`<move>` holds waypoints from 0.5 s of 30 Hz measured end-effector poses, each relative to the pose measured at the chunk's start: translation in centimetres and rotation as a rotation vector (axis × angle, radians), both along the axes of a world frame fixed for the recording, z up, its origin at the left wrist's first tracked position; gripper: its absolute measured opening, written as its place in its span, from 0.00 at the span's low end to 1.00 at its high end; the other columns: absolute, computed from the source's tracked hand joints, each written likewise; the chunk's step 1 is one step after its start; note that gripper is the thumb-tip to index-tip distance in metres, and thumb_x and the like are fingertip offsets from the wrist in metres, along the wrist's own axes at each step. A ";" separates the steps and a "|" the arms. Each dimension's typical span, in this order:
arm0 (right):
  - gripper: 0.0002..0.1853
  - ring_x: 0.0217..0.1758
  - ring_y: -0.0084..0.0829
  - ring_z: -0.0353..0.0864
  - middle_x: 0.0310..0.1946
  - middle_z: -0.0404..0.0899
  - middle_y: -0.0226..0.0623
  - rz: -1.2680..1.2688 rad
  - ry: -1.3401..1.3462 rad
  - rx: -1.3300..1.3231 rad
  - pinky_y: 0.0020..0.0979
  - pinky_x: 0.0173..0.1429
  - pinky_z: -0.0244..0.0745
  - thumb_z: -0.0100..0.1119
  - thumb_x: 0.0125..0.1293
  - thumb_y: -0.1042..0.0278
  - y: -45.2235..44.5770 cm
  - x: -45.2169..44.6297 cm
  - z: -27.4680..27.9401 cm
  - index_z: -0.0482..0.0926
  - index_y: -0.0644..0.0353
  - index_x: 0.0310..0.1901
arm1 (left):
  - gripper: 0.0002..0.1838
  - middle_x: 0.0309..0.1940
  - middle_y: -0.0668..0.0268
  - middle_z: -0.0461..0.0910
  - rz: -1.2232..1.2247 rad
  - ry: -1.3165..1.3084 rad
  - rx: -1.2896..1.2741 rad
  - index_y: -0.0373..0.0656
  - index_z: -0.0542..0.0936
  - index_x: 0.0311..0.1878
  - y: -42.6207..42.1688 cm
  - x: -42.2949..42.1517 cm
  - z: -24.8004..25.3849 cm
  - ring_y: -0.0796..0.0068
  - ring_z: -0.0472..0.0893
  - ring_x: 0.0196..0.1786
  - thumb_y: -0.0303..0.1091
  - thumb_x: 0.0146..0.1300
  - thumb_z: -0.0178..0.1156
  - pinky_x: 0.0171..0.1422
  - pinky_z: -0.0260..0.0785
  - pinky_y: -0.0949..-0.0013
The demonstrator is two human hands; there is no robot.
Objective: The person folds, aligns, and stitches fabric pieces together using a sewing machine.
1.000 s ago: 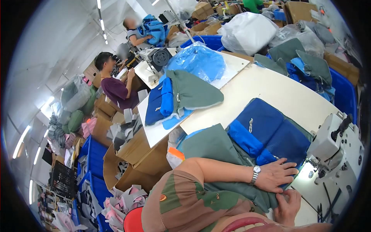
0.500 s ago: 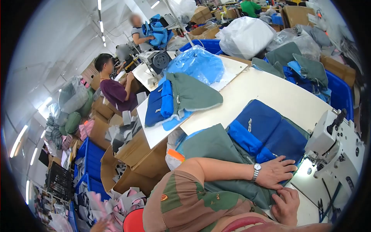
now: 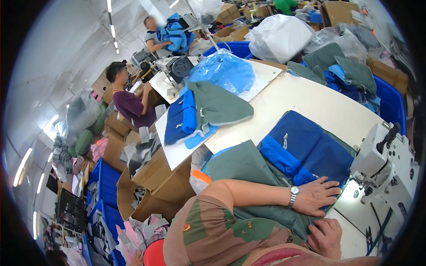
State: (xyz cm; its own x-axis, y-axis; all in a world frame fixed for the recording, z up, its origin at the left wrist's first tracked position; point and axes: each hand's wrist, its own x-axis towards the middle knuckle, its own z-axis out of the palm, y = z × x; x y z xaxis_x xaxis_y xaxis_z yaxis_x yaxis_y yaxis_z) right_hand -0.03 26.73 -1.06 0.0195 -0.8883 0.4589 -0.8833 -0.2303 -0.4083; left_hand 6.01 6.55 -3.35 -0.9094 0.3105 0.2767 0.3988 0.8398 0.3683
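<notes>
My left hand (image 3: 315, 197), with a watch on its wrist, lies flat with fingers spread on a sewn fabric piece by the sewing machine (image 3: 381, 164). This piece has a dark blue panel (image 3: 297, 128), a blue mesh pocket (image 3: 328, 159) and a bright blue strip (image 3: 278, 155). Green fabric (image 3: 239, 166) extends from under it toward my body. My right hand (image 3: 326, 237) is at the near edge of the green fabric, its fingers curled over that edge; the thumb is hidden. Both hands are just left of the lit needle area.
Another blue and green piece (image 3: 188, 113) lies on the far table beside blue plastic wrap (image 3: 222, 73). A blue bin (image 3: 392, 99) of fabric stands behind the machine. Scissors (image 3: 368, 239) lie near its base. Cardboard boxes (image 3: 164, 190) and a person in purple (image 3: 133, 104) are leftward.
The view has shifted slightly. My left hand stays flat on the fabric, and my right hand barely moves. Another person's hand at the lower left has moved among the scraps.
</notes>
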 end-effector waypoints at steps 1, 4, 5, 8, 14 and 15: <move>0.21 0.39 0.41 0.76 0.36 0.77 0.37 -0.013 0.007 -0.010 0.40 0.42 0.70 0.70 0.34 0.69 0.1 0.0 -0.1 0.80 0.59 0.36 | 0.26 0.63 0.53 0.64 -0.012 0.001 0.002 0.40 0.72 0.51 -0.1 0.0 0.2 0.51 0.60 0.71 0.45 0.52 0.65 0.68 0.54 0.46; 0.16 0.41 0.38 0.77 0.36 0.77 0.36 -0.023 0.039 0.045 0.36 0.44 0.72 0.69 0.42 0.68 0.2 -0.1 0.1 0.82 0.58 0.37 | 0.27 0.64 0.54 0.64 -0.044 -0.046 0.004 0.40 0.72 0.52 0.2 0.0 0.4 0.52 0.59 0.71 0.45 0.53 0.64 0.68 0.54 0.46; 0.16 0.41 0.38 0.77 0.36 0.77 0.36 -0.079 0.037 0.063 0.36 0.44 0.72 0.69 0.42 0.68 0.3 -0.1 0.1 0.82 0.58 0.37 | 0.27 0.65 0.54 0.64 -0.016 -0.057 -0.018 0.40 0.72 0.52 0.1 0.0 0.7 0.53 0.59 0.72 0.45 0.53 0.64 0.69 0.54 0.47; 0.15 0.43 0.33 0.78 0.39 0.79 0.32 -0.088 0.049 0.056 0.34 0.44 0.73 0.70 0.45 0.65 0.7 -0.2 0.0 0.82 0.57 0.37 | 0.26 0.65 0.55 0.64 -0.022 -0.053 -0.049 0.40 0.72 0.53 0.0 -0.2 0.7 0.53 0.59 0.72 0.45 0.55 0.63 0.69 0.55 0.47; 0.15 0.47 0.31 0.79 0.43 0.81 0.31 0.003 0.107 -0.015 0.32 0.43 0.73 0.69 0.47 0.64 0.2 -0.4 0.6 0.83 0.57 0.38 | 0.27 0.65 0.56 0.64 0.022 -0.067 -0.082 0.40 0.72 0.54 0.2 0.0 1.1 0.54 0.60 0.72 0.46 0.57 0.63 0.68 0.56 0.46; 0.15 0.47 0.31 0.79 0.43 0.81 0.31 0.000 0.109 -0.010 0.32 0.43 0.73 0.69 0.47 0.64 0.1 -0.4 0.5 0.83 0.57 0.38 | 0.27 0.66 0.56 0.64 0.019 -0.061 -0.097 0.40 0.72 0.55 0.1 -0.1 1.0 0.54 0.60 0.72 0.46 0.57 0.63 0.68 0.56 0.46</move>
State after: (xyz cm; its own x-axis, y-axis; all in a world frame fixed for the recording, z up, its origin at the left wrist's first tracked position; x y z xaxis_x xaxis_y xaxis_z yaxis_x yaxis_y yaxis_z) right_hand -0.46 26.84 -0.56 0.0695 -0.8837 0.4630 -0.9225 -0.2335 -0.3073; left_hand 5.93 6.65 -2.39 -0.9296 0.3159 0.1897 0.3619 0.8798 0.3081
